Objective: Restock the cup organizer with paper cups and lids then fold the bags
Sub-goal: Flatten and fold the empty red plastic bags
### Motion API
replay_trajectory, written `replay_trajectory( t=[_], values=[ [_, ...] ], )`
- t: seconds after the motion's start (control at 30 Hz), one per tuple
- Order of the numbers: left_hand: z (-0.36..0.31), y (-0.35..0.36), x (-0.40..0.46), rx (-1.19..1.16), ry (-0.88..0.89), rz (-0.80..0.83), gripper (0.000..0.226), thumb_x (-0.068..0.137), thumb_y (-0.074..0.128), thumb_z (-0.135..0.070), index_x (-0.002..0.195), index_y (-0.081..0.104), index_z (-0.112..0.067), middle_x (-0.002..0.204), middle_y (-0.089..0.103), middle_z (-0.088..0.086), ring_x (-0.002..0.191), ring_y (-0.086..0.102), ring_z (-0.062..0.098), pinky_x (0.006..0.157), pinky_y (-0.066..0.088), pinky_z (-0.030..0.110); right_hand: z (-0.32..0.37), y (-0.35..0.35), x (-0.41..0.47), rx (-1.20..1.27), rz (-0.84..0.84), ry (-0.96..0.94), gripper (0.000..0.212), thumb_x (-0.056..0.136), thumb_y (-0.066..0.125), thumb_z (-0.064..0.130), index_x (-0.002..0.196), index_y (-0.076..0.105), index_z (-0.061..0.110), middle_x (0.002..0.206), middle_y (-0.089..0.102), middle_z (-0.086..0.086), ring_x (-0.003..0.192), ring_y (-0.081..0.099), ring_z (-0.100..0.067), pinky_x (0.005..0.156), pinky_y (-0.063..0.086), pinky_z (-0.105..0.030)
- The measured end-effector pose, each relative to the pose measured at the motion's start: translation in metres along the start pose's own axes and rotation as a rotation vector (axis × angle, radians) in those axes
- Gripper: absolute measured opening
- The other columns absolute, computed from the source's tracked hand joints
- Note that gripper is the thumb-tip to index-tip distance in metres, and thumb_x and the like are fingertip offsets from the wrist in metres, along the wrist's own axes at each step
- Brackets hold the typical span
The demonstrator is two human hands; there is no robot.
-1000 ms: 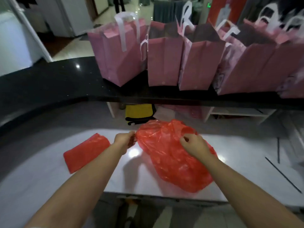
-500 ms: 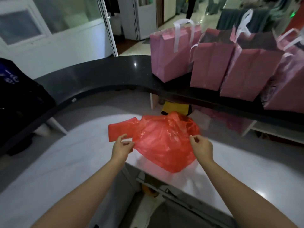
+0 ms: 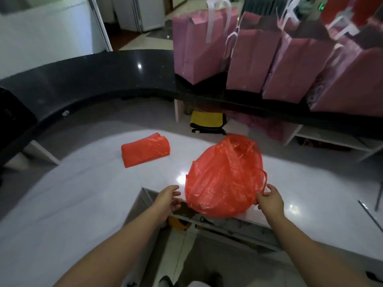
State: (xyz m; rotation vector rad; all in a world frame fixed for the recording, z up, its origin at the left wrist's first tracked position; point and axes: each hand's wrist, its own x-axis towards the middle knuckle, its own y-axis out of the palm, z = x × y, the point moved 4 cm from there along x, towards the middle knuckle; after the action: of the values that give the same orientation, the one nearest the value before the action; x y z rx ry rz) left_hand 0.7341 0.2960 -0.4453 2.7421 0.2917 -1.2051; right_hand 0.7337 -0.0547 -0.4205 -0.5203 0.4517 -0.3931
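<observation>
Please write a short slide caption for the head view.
Right hand pinches loose red bag on white counter; left hand open beside it.

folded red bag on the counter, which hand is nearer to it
Left. The left hand is below and slightly right of the folded red bag, apart from it. The right hand is farther right, beyond the loose red bag, touching its edge.

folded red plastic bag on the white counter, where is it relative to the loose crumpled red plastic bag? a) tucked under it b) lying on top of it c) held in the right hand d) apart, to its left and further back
d: the folded red plastic bag lies by itself on the white counter, left of and behind the loose crumpled red plastic bag, with bare counter showing between them.
</observation>
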Motion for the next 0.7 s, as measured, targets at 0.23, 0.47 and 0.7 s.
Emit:
replay_trajectory(
  t=[0.23,0.47,0.7],
  values=[
    [-0.028,0.03,0.016,0.259,0.115,0.076,0.038,0.102,0.048,-0.044,0.112,0.068,-0.014,0.107,0.073,0.006,0.098,0.069,0.027,0.091,0.057,0.044,-0.016,-0.015,-0.023,0.002,-0.024,-0.003,0.015,0.096,0.06,0.024,0.109,0.056,0.027,0.075,0.071,-0.003,0.07,0.068,-0.022,0.071,0.058,-0.038],
    [-0.036,0.056,0.03,0.464,0.134,0.089,0.027,0.097,0.063,-0.03,0.093,0.074,-0.006,0.093,0.076,0.01,0.087,0.072,0.027,0.085,0.06,0.042,-0.023,-0.025,-0.027,0.018,-0.036,-0.005,0.037,0.093,0.064,0.023,0.128,0.052,0.031,0.086,0.064,0.01,0.078,0.067,-0.016,0.065,0.051,-0.027],
    [-0.017,0.06,0.037,0.436,0.014,0.114,0.031,0.094,0.069,-0.041,0.097,0.073,-0.01,0.094,0.076,0.008,0.092,0.071,0.031,0.082,0.062,0.042,-0.04,-0.03,-0.019,0.05,-0.037,0.079,0.055,0.091,0.067,0.022,0.143,0.048,0.023,0.094,0.069,0.002,0.083,0.068,-0.018,0.067,0.051,-0.024]
  ],
)
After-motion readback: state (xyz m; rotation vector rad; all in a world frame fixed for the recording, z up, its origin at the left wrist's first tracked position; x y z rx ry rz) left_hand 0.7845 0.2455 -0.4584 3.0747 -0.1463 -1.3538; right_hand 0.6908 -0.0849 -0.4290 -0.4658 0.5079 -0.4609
